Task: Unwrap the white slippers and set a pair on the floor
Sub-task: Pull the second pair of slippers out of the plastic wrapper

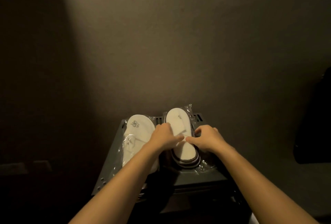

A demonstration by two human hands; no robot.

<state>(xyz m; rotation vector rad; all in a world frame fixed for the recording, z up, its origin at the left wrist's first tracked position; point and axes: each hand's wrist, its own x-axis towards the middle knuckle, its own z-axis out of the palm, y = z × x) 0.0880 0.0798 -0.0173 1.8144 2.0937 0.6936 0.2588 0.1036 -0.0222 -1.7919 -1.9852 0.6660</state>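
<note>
Resting on a dark box (197, 175), the right slipper pair (180, 134) looks light, soft, its plastic wrap (206, 165) slippery; pinch the film mid-length. Left hand (164, 136) and right hand (206, 138) both pinch there, fingers curled. Further left lies another wrapped pair (138, 134).

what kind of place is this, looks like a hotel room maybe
Probably a hotel room. Two packs of white disposable slippers, the left pack with an embroidered logo and the right pack, sit in clear plastic on a small dark metal cabinet, perhaps a safe, against a dim wall.
</note>
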